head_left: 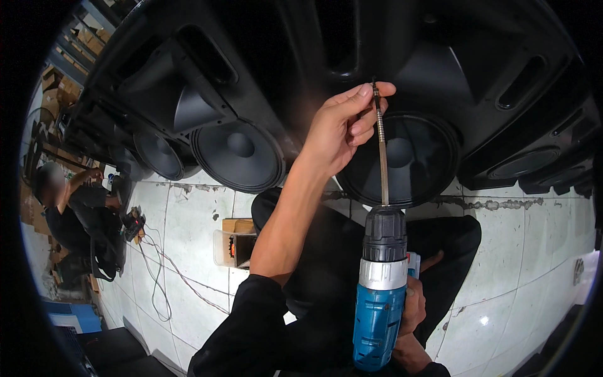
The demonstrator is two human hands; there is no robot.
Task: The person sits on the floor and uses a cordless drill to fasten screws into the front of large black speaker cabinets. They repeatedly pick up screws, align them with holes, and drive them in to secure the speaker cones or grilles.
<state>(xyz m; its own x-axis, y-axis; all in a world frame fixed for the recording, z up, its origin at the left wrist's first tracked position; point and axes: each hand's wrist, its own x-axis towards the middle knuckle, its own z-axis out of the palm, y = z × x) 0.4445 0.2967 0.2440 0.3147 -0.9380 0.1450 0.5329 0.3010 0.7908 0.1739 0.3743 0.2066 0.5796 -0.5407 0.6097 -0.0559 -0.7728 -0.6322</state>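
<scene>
A blue and black cordless drill (380,314) points away from me, with my right hand (412,306) closed round its grip, partly hidden behind the body. From its black chuck a long, thin driver bit (384,173) reaches forward. My left hand (338,129) pinches the bit near its far tip, between thumb and fingers. A small dark piece, perhaps a screw, sticks out at the tip; it is too small to be sure. Beyond the bit stands a large black speaker cabinet (383,38) with a round woofer (430,160) low in its front.
More black speakers stand in a row, including a woofer (239,154) to the left. A clear plastic box (222,248) lies on the tiled floor (195,220) beside my left forearm. Cables (164,276) trail at left, near a seated person (78,207).
</scene>
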